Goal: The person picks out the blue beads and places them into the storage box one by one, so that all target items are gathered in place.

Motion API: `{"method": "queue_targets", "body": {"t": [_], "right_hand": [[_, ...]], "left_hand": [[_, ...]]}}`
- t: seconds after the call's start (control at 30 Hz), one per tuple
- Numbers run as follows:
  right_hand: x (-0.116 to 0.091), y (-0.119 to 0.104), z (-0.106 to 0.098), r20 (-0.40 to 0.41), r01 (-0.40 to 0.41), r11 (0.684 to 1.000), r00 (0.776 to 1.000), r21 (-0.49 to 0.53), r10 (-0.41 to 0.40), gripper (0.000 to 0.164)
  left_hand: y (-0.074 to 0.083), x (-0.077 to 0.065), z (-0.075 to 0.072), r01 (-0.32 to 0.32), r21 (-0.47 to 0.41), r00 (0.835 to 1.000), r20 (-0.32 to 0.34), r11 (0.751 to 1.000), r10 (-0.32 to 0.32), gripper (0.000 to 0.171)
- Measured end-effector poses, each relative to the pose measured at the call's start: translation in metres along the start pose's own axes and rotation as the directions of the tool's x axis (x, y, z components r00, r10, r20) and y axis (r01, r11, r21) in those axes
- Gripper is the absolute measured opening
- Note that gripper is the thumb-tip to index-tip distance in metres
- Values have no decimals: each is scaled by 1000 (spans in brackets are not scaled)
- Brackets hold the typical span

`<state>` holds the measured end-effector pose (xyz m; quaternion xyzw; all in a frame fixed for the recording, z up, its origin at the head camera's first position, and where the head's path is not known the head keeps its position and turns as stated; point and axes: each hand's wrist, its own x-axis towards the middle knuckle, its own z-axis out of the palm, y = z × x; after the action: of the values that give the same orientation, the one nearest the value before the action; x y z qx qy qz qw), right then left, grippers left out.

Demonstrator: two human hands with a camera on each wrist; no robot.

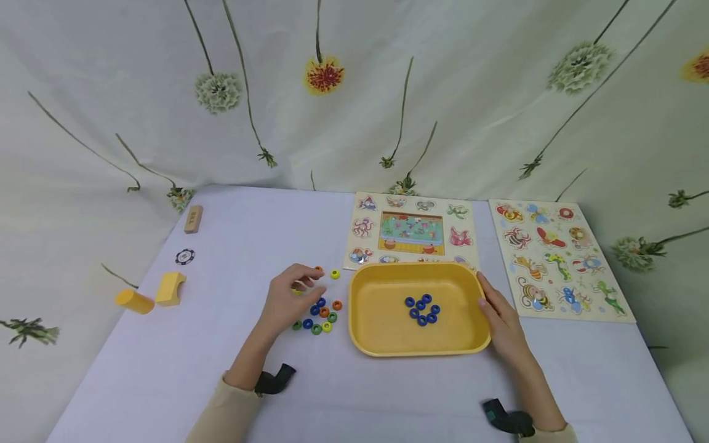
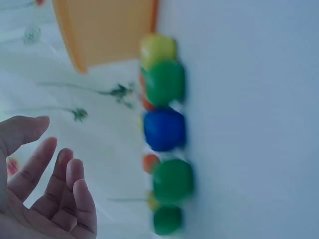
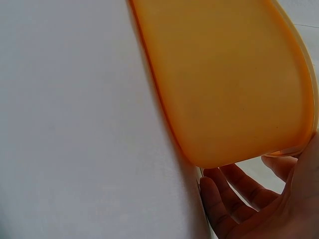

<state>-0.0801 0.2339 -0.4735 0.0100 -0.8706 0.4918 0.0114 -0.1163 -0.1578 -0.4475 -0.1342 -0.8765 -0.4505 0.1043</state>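
In the head view my left hand (image 1: 290, 296) is above a loose group of coloured beads (image 1: 324, 312) in blue, green, yellow and orange. Its thumb and fingers are slightly bent and apart, with nothing visible between them; the left wrist view shows the hand (image 2: 55, 194) beside the row of beads (image 2: 164, 130). Several blue beads (image 1: 423, 319) lie inside a yellow plastic tray (image 1: 382, 335). At the tray's right end, my right hand (image 1: 505, 323) holds the rim, thumb on the edge; the right wrist view has its fingers (image 3: 244, 186) against the outer wall.
Behind the tray lies a wooden picture board (image 1: 465, 246), partly covered by it. A second insect puzzle board (image 1: 565, 261) lies to the right. On the far left are a wooden block (image 1: 193, 219), a poker chip (image 1: 185, 256), a yellow arch block (image 1: 168, 289) and a yellow cylinder (image 1: 135, 301).
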Motion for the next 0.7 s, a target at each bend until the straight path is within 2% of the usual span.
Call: {"method": "queue_targets", "body": {"t": [0.1,0.2,0.33,0.43,0.57,0.7], "right_hand": [[0,0,-1,1,2,1000,1000,3,-2,44],[-1,0,0,1,4,1000,1000,8,-4,44],[-1,0,0,1,3,1000,1000,9,-3,43],[-1,-1,0,-4,8,1000,1000,9,-8,44],[-1,-1,0,-6,14,1000,1000,13,-14,44],[-1,-1,0,-5,14,1000,1000,10,-14,44]], "left_hand": [[-42,-6,3,10,40,997,-78,999,-6,24],[-53,-11,7,15,48,996,-92,999,-11,23],[-29,-15,6,85,15,996,-19,996,-85,24],[-31,-16,11,99,52,995,14,994,-100,23],[-35,-18,18,103,157,994,30,982,-109,21],[-37,-18,23,62,233,998,16,970,-67,18]]}}
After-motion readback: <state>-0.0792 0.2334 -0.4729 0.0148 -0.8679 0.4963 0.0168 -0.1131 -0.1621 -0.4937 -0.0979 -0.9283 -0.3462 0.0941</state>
